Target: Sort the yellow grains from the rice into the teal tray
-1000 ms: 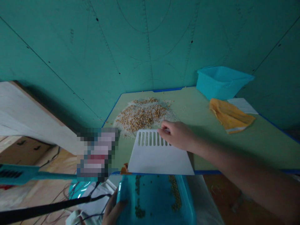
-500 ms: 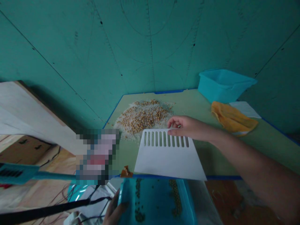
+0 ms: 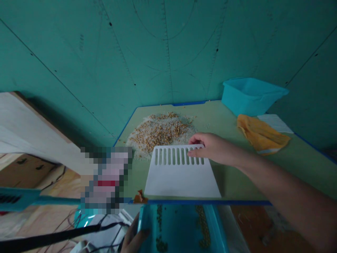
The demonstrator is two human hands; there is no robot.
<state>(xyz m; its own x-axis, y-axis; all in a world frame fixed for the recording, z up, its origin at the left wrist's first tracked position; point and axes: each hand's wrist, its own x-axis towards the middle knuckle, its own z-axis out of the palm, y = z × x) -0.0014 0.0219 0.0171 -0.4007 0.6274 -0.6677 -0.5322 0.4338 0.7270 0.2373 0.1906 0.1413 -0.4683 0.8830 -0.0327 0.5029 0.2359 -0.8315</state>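
Observation:
My right hand (image 3: 204, 146) pinches the far, slotted end of a white plastic scraper plate (image 3: 181, 181), thumb over the slots. The plate lies above the table near its front edge; I cannot tell whether it touches the surface. Just beyond it is a heap (image 3: 160, 131) of yellowish beans mixed with white grains. Below the front edge, my left hand (image 3: 134, 235) grips the left rim of a blue plastic tub (image 3: 181, 225). Small greenish beans lie along both sides of the tub's bottom. The lower part of the tub is cut off by the frame.
At the table's (image 3: 237, 179) far right stand a turquoise bin (image 3: 244, 102), an orange cloth (image 3: 259, 135) and a second white slotted plate (image 3: 276, 123). A blurred-out device (image 3: 110, 179) is at left, with a black strap (image 3: 58, 234) below. A green wall (image 3: 168, 52) rises behind.
The white scraper plate has shifted left and its near edge has drawn back from the table's front edge. The blue tub has moved slightly right and down in view.

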